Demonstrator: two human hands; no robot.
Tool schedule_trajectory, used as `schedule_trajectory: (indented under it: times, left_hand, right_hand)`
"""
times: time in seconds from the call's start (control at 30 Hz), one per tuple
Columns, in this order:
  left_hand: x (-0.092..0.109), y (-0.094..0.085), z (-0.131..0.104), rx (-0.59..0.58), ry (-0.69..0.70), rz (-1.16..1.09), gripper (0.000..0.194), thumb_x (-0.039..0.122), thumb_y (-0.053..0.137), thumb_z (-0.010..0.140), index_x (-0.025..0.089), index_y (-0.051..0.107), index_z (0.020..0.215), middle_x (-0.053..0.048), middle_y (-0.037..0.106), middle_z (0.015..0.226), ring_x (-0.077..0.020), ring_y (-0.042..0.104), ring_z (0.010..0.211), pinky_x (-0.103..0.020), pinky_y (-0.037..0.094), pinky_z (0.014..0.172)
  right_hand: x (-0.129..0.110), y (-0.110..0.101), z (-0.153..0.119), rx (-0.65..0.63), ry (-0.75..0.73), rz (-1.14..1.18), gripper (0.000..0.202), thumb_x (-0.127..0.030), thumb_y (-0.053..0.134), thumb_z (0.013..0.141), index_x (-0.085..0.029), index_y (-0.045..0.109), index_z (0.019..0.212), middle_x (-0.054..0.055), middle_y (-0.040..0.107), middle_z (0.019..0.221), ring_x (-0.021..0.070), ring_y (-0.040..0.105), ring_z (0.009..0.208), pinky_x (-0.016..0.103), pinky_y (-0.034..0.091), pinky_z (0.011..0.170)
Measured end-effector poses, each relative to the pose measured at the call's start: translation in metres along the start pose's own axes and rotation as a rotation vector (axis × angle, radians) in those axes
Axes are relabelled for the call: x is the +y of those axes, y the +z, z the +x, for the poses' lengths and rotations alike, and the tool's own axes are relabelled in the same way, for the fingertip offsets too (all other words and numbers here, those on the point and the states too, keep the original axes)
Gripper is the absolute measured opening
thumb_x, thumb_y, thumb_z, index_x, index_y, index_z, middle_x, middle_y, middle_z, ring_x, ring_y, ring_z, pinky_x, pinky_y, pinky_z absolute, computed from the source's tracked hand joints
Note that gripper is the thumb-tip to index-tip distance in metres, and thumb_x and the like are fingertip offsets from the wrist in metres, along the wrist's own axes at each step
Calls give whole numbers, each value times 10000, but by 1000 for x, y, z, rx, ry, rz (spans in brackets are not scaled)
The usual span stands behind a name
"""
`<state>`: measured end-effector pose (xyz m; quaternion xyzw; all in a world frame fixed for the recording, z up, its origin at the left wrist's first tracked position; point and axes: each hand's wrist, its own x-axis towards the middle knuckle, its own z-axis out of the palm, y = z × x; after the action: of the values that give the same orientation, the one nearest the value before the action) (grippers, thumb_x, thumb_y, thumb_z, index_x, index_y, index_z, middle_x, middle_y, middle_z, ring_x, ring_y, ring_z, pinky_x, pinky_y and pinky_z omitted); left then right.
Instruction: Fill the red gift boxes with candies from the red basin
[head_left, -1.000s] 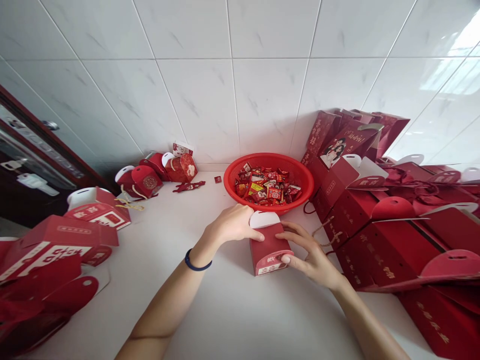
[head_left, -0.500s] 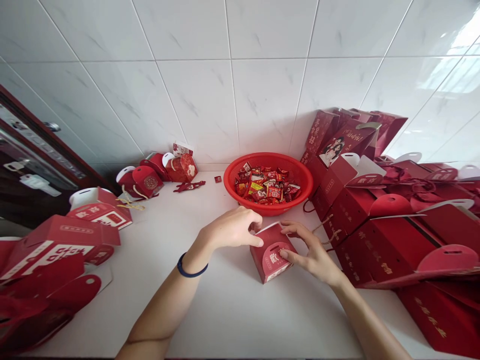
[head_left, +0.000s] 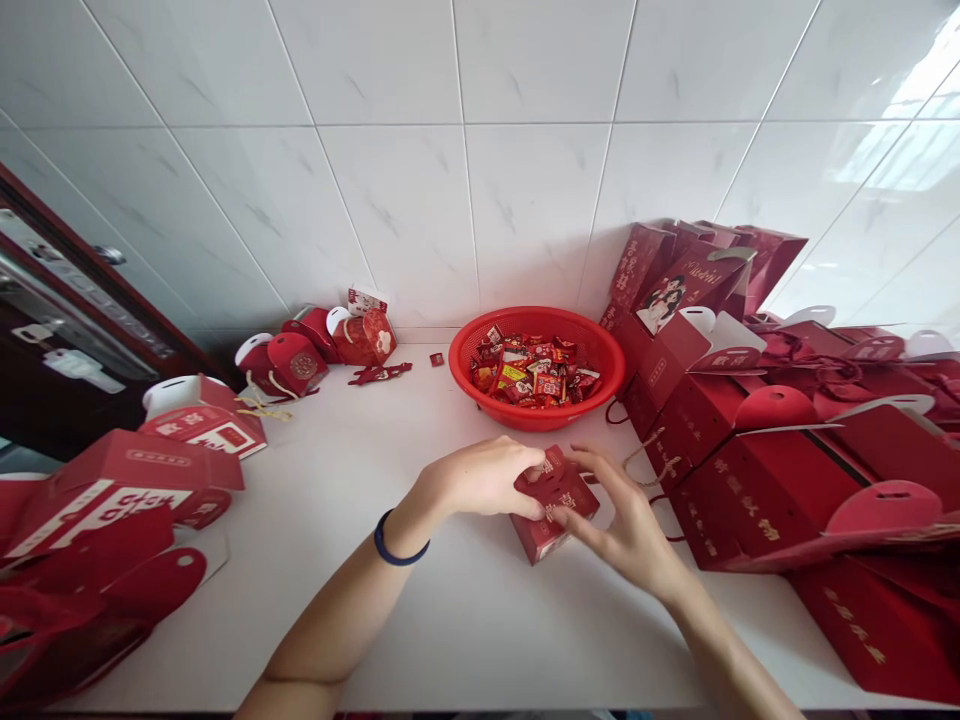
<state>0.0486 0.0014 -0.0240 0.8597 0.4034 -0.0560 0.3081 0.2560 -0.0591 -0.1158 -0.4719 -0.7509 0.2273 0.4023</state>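
Observation:
A small red box (head_left: 546, 535) with pale printed characters lies on the white table, in front of the red basket. My left hand (head_left: 495, 480), with a dark blue band at the wrist, pinches a flap at the box's top left between thumb and fingers. At the box's right side is my right hand (head_left: 615, 515), its thumb on the top and its fingers spread near the far right edge. The fingers cover part of the top.
Wrapped sweets (head_left: 536, 370) fill the red basket (head_left: 540, 418) near the tiled wall. Red boxes and bags (head_left: 750, 500) are piled on the right. More red boxes (head_left: 135, 475) stand at left. A small packet (head_left: 436, 359) lies beside the basket.
My left hand has moved right over the box top, where a flap now stands under its fingers. My right thumb has shifted left across the top.

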Motion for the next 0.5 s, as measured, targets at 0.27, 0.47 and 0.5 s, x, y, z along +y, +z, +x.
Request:
schedule_trajectory:
  times: [0.27,0.47,0.5]
  left_hand:
    - [7,0,0,-27,77,51,157,325,636,826,212,531,797,9,618,782,-159,562,682,-274,349,563]
    - [13,-4,-10,-108,148,62,162,362,599,894,209,638,932,-12,693,911,-182,634,780,-273,416,643]
    - [14,-6,-13,-132,183,51,189,368,598,907,218,662,1002,-16,713,968,-191,656,839,-273,442,692]
  right_hand:
    - [-23,49,-38,208,1,-484,726,-409,749,809,-267,482,1469,193,459,1486,403,551,1270,568,554,935]
    - [-25,41,-43,288,-25,-308,559,-296,693,809,-259,592,1358,147,541,1359,302,619,1126,470,583,911]
    - [-27,32,-47,273,-40,-269,556,-304,696,803,-260,601,1350,140,551,1341,296,623,1133,456,583,917]
